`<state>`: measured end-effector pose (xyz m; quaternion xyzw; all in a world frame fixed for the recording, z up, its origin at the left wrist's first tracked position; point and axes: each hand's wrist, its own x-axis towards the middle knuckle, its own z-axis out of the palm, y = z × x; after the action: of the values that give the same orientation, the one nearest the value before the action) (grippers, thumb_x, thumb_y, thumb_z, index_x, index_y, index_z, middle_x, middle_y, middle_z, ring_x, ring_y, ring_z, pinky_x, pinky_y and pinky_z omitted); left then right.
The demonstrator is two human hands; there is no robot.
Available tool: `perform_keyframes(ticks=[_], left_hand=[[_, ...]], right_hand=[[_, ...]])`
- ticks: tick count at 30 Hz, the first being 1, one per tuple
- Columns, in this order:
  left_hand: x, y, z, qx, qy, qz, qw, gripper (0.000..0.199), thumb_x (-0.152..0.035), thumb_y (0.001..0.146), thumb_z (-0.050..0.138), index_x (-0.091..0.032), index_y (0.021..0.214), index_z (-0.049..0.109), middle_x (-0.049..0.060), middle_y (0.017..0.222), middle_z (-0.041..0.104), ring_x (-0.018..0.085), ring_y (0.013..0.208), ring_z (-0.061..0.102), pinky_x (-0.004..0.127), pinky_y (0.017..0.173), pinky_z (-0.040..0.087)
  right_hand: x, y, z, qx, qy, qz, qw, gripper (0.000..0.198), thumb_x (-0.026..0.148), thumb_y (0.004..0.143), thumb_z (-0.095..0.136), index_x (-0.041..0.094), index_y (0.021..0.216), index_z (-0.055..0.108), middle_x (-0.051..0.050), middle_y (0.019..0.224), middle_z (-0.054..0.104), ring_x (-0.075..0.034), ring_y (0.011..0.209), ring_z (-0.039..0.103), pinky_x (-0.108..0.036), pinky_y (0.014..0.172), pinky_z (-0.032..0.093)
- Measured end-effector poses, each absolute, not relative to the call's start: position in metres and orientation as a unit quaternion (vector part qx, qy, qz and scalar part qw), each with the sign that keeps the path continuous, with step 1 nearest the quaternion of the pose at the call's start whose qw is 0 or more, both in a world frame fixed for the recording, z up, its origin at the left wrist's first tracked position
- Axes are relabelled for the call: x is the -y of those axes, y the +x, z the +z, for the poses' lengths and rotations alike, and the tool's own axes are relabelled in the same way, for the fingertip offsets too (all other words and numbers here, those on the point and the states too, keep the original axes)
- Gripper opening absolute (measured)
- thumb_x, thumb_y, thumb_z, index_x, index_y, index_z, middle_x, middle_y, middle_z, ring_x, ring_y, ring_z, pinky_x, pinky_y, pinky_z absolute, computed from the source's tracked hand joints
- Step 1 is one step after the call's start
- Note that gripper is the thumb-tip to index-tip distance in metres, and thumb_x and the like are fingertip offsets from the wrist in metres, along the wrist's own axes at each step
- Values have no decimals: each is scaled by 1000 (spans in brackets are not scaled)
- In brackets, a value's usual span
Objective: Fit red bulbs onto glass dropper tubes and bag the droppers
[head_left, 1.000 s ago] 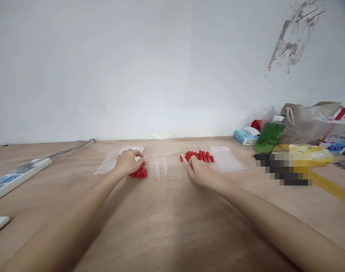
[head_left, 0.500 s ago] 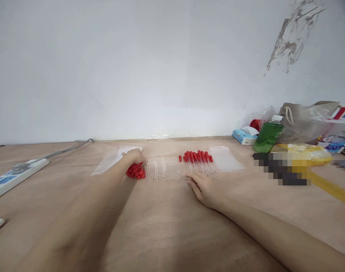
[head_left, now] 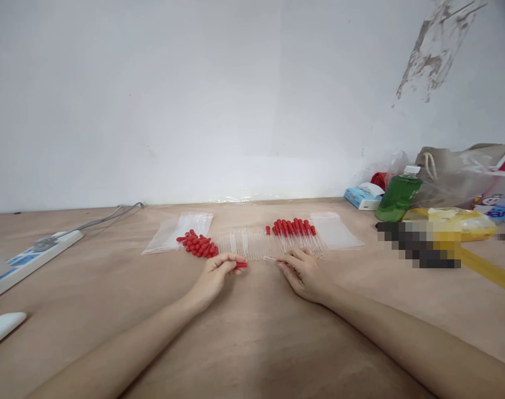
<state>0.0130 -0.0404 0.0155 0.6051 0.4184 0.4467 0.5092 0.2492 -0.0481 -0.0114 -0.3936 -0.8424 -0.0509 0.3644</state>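
Note:
Pinched in the fingers of my left hand (head_left: 220, 271) is a red rubber dropper bulb (head_left: 241, 265), its end pointing right. My right hand (head_left: 303, 272) grips a thin glass dropper tube (head_left: 271, 259) whose end points left toward the bulb; a gap separates the two. Behind my left hand lies a pile of red bulbs (head_left: 200, 245). A row of bare glass tubes (head_left: 244, 242) lies in the middle. Beyond my right hand rest several droppers with red bulbs fitted (head_left: 294, 228), and one such dropper (head_left: 268, 230) lies slightly apart to their left.
Clear plastic bags lie at left (head_left: 169, 235) and right (head_left: 335, 230). On the left are a power strip (head_left: 49, 252) and a white object (head_left: 4, 328). A tissue box (head_left: 362, 198), green bottle (head_left: 398, 195) and yellow package (head_left: 464, 224) stand at right by the wall (head_left: 244, 100).
My left hand has come from the bulb pile toward the middle, now with a red bulb in its fingers. My right hand stays nearly in place, still gripping the glass tube.

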Motion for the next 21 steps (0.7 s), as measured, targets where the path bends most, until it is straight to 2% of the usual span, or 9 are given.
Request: perform_keyframes(ticks=[5, 8, 12, 18, 21], left_hand=[[52, 19, 4, -429, 622, 412, 510, 21, -28, 66, 66, -14, 79, 55, 2, 76, 63, 13, 72, 58, 26, 68, 45], [51, 18, 2, -416, 654, 412, 479, 22, -32, 70, 63, -16, 80, 51, 1, 76, 61, 13, 73, 58, 27, 69, 44], [51, 18, -2, -396, 711, 425, 397, 21, -32, 75, 58, -16, 90, 55, 3, 83, 60, 13, 78, 55, 26, 71, 43], [51, 20, -3, -394, 730, 406, 384, 23, -35, 78, 55, -15, 86, 61, 3, 75, 62, 12, 69, 55, 23, 63, 43], [51, 19, -1, -391, 750, 394, 360, 23, -34, 77, 55, -15, 88, 63, 4, 79, 64, 14, 72, 57, 24, 65, 43]], right_hand=[[53, 245, -7, 842, -379, -45, 381, 20, 24, 87, 41, 18, 93, 59, -5, 82, 60, -14, 73, 52, -31, 73, 33], [59, 240, -5, 840, -379, -11, 388, 19, 23, 86, 41, 18, 92, 59, -4, 79, 60, -13, 69, 52, -31, 71, 33], [66, 235, -4, 844, -379, 14, 378, 18, 23, 86, 42, 18, 91, 59, -2, 75, 58, -12, 66, 52, -31, 71, 33], [67, 234, -4, 865, -360, 15, 349, 18, 23, 86, 42, 19, 93, 58, -3, 81, 60, -14, 75, 52, -33, 75, 30], [66, 234, -5, 870, -358, 13, 339, 18, 22, 86, 43, 19, 95, 58, -3, 82, 60, -13, 75, 52, -33, 75, 30]])
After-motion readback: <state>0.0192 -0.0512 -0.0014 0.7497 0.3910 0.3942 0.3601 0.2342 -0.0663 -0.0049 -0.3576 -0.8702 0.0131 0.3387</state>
